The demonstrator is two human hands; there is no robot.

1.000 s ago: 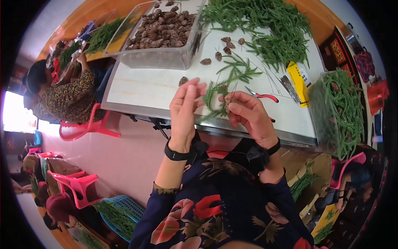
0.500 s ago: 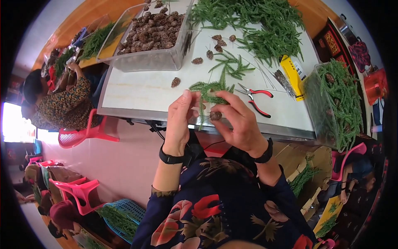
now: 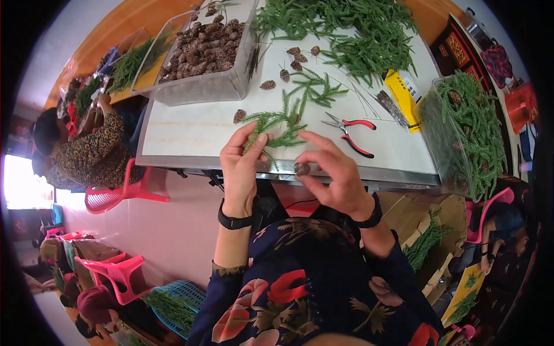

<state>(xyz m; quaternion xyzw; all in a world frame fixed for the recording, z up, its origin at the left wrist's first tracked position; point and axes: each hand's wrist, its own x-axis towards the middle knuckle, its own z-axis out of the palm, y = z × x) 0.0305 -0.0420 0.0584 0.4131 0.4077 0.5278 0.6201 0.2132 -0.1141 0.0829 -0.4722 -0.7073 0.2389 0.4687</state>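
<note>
Here, above the near edge of the white counter (image 3: 184, 128), the left hand (image 3: 239, 167) pinches a green sprig (image 3: 281, 124) between thumb and fingers, the fronds fanning out over the counter. Beside it, the right hand (image 3: 336, 172) is partly curled, thumb and fingertips closed on a small brown pine cone (image 3: 302, 168); its index finger stretches toward the sprig, though whether it touches cannot be told. Past that hand lie red-handled pliers (image 3: 351, 131), jaws slightly parted. A single loose cone (image 3: 239, 116) rests just beyond the left hand, and a second sprig (image 3: 319, 90) lies farther back, near thin wires (image 3: 362, 99) and a yellow packet (image 3: 402, 99). A clear tub (image 3: 202, 92) of cones stands at the left; heaped greenery (image 3: 369, 43) covers the far side.
</note>
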